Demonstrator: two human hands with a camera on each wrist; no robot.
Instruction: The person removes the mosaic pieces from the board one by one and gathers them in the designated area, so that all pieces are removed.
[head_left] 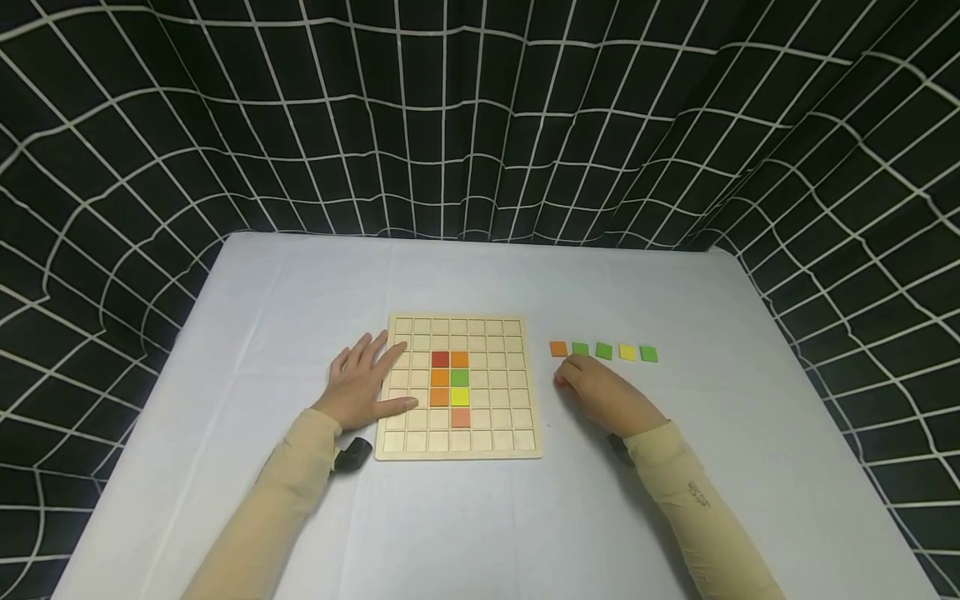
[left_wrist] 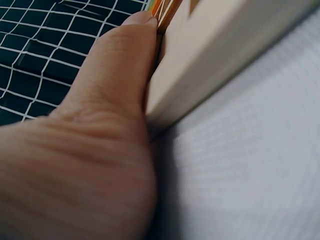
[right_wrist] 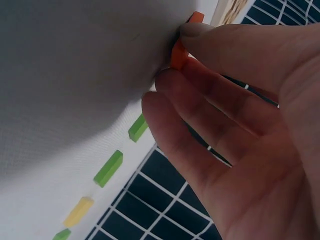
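A square wooden grid board (head_left: 498,417) lies flat on the table, with several red, orange, green, yellow and salmon tiles in its middle cells. My left hand (head_left: 354,392) rests at the board's left side, fingers spread, its thumb and index finger reaching over the edge. In the left wrist view the thumb (left_wrist: 117,65) lies along the board's edge (left_wrist: 215,55). Right of the board, my right hand (head_left: 606,393) pinches a small orange-red tile (right_wrist: 179,55) between thumb and fingers, low over the table. The fingers hide part of that tile.
Past my right hand, a row of loose tiles runs rightward: an orange tile (head_left: 558,349), two green ones, a yellow tile (head_left: 627,352) and another green tile (head_left: 648,354). Black cloth with a white grid (head_left: 450,125) hangs around the white table (head_left: 450,525).
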